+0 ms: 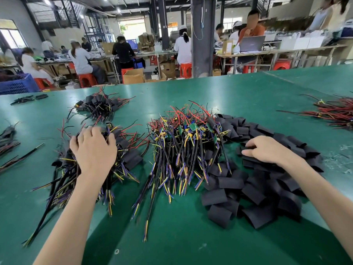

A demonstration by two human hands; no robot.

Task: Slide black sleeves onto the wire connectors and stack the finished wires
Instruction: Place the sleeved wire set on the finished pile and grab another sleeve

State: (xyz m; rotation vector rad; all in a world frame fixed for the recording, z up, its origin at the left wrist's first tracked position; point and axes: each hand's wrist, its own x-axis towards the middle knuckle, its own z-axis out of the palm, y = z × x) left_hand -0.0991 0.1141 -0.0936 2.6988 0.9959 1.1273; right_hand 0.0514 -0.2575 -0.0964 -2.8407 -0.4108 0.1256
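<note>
Green table (248,88) is carrying three working heaps side by side. Largest, at right: loose pile of black sleeves (267,188), flattened tubes lying every way. Centre: unsleeved wires (181,150), bare green boards and connectors fanning away from the person, stripped ends pointing near. Left: finished stack (129,155), sleeved ends lying roughly together at the far side. Left hand (93,148) is resting over the top of that stack, fingers curling down onto the sleeved ends. It is blurring, so I cannot tell whether it is holding a wire or only pressing the heap. Right hand (267,148) is lying low on the sleeve pile, fingers nearly straight, thumb and forefingers seemingly pinching the edge of one sleeve (240,150). Judgement: one wire is being laid down while the next sleeve is being fetched. For doing this well, the right hand should be lifting a single sleeve clear, since neighbours are overlapping it and could be dragging along. The flat tube will likely need squeezing at its folds so that the mouth is opening before the board end is going in. The left hand should be keeping sleeved ends aligned, so the stack is not sliding into the centre heap just beside it.
</note>
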